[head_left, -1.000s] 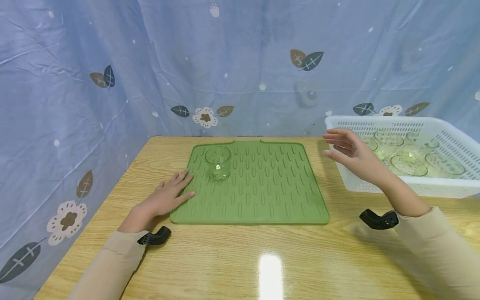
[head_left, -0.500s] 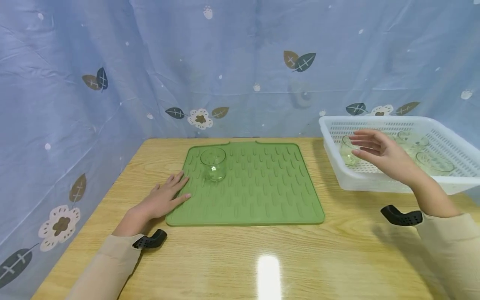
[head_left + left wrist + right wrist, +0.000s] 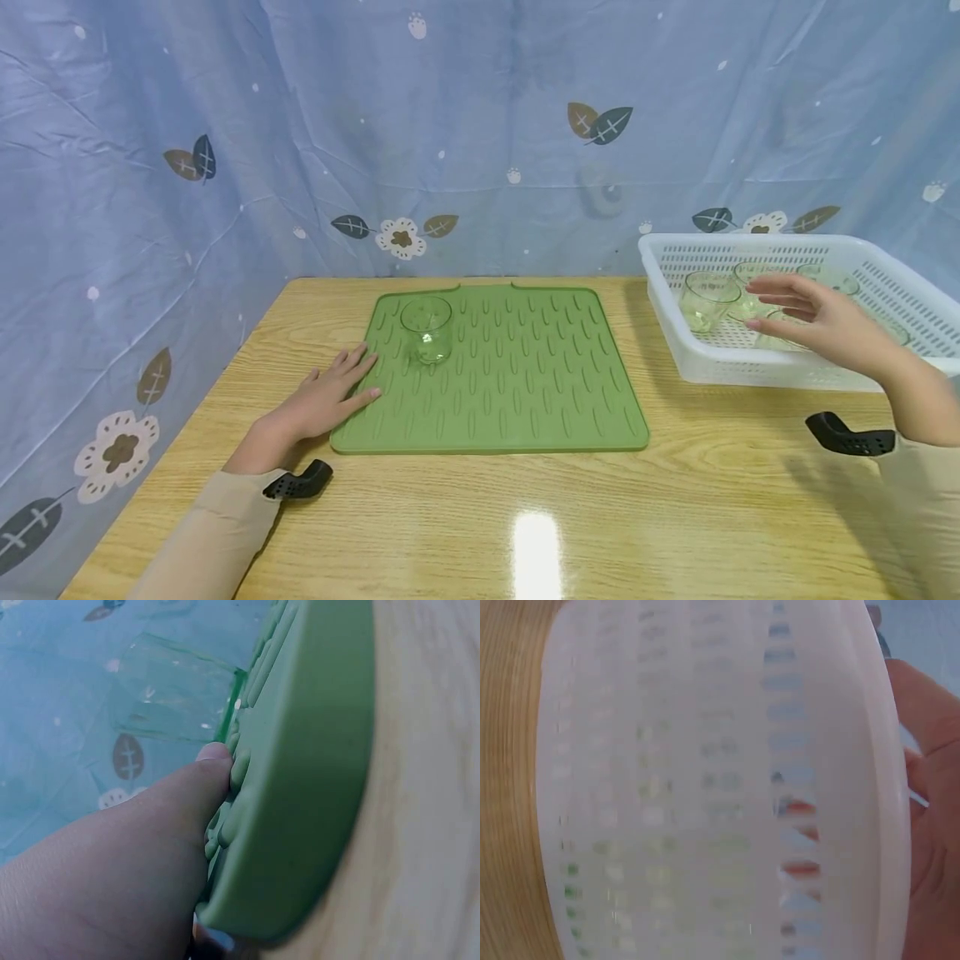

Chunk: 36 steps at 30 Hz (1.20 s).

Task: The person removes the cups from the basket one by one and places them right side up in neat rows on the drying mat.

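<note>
My left hand (image 3: 318,404) rests with spread fingers on the left edge of the green drying mat (image 3: 517,392). In the left wrist view its thumb (image 3: 187,784) touches the ridged top of the mat. A clear glass (image 3: 427,333) stands upright on the mat, beyond the left fingertips. Over the white plastic basket (image 3: 720,364) hovers my right hand (image 3: 840,329), fingers slightly bent, nothing held. Beneath and beside it are several clear glasses, among them one at the basket's left end (image 3: 705,304); the hand partly hides others. The right wrist view shows the basket's slotted wall (image 3: 840,787) before the hand.
The wooden table (image 3: 420,517) carries the mat in the middle and the basket at the right. A blue patterned curtain (image 3: 480,108) hangs behind and along the left side.
My right hand has moved right, from the basket's left edge to above the glasses inside. The left hand stays on the mat. The head view has shifted slightly.
</note>
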{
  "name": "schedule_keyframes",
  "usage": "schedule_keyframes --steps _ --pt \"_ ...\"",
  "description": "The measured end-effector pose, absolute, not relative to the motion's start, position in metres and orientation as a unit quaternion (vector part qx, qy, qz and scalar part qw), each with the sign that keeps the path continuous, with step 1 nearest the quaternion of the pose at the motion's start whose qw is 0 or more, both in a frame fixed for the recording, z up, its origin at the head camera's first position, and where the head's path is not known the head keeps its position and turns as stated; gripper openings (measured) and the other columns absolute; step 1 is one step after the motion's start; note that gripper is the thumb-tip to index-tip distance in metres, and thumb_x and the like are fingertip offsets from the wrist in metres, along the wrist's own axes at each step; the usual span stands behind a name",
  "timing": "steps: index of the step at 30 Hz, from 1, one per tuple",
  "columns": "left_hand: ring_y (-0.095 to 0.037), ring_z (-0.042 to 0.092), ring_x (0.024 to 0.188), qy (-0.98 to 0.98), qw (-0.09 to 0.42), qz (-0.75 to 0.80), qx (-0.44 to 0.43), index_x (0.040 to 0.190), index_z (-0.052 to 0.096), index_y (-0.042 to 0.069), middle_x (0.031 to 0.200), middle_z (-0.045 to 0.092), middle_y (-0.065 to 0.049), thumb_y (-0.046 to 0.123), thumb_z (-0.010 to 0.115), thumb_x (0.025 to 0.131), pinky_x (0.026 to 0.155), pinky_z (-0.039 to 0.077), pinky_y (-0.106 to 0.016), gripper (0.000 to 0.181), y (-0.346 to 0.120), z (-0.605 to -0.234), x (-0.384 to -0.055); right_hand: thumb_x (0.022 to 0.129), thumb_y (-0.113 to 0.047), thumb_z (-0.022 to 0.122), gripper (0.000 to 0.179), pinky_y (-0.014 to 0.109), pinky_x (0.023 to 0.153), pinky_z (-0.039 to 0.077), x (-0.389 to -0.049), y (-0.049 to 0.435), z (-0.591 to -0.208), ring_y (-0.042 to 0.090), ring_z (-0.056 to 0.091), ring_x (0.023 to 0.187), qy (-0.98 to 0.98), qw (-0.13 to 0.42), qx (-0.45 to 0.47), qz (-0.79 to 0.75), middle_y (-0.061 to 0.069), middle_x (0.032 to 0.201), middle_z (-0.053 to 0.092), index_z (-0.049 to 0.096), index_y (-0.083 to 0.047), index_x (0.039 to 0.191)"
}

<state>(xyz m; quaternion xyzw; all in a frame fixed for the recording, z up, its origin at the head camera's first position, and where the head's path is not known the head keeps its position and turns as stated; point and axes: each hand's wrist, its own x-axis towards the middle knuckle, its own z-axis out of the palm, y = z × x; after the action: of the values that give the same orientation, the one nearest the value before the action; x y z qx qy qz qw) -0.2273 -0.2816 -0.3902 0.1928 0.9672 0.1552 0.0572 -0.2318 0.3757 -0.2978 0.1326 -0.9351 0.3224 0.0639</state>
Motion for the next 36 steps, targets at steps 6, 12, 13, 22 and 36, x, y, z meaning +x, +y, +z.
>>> schedule_keyframes --steps 6,12,13,22,36 --pt "-0.047 0.006 0.153 0.968 0.054 0.153 0.193 0.164 0.024 0.007 0.17 0.008 -0.018 0.056 0.042 0.108 0.111 0.005 -0.078 0.077 -0.283 -0.388 -0.226 0.1 -0.024 0.071 0.067 0.075 0.096 0.033 -0.23 0.389 -0.3 0.061 0.037 0.129 -0.951 0.034 0.11 0.286 0.037 0.15 0.037 0.039 0.005 0.151" --pt "-0.047 0.006 0.153 0.968 0.052 0.149 0.197 0.164 0.024 0.006 0.17 0.009 -0.019 0.056 0.041 0.108 0.111 0.005 -0.079 0.077 -0.284 -0.388 -0.228 0.1 -0.03 0.071 0.072 0.078 0.089 0.035 -0.226 0.403 -0.305 0.066 0.037 0.123 -0.968 0.034 0.086 0.235 0.041 0.148 0.035 0.037 0.009 0.151" --pt "-0.048 0.006 0.153 0.967 0.052 0.15 0.197 0.164 0.024 0.006 0.17 0.009 -0.019 0.056 0.041 0.108 0.111 0.006 -0.079 0.077 -0.284 -0.388 -0.227 0.1 -0.031 0.071 0.074 0.079 0.088 0.035 -0.226 0.404 -0.306 0.066 0.037 0.123 -0.97 0.032 0.082 0.228 0.041 0.147 0.035 0.036 0.009 0.151" --pt "-0.049 0.006 0.152 0.968 0.052 0.148 0.196 0.164 0.024 0.006 0.17 0.009 -0.02 0.055 0.041 0.108 0.11 0.006 -0.079 0.076 -0.285 -0.386 -0.227 0.098 -0.029 0.073 0.075 0.079 0.087 0.038 -0.225 0.411 -0.306 0.067 0.04 0.121 -0.974 0.022 0.081 0.211 0.044 0.144 0.036 0.037 0.013 0.148" --pt "-0.047 0.005 0.153 0.966 0.057 0.163 0.192 0.165 0.021 0.008 0.17 0.007 -0.017 0.057 0.041 0.107 0.112 0.003 -0.078 0.078 -0.282 -0.392 -0.229 0.095 -0.027 0.077 0.076 0.078 0.089 0.039 -0.232 0.414 -0.299 0.068 0.038 0.124 -0.974 -0.006 0.084 0.208 0.044 0.146 0.031 0.037 0.013 0.147"
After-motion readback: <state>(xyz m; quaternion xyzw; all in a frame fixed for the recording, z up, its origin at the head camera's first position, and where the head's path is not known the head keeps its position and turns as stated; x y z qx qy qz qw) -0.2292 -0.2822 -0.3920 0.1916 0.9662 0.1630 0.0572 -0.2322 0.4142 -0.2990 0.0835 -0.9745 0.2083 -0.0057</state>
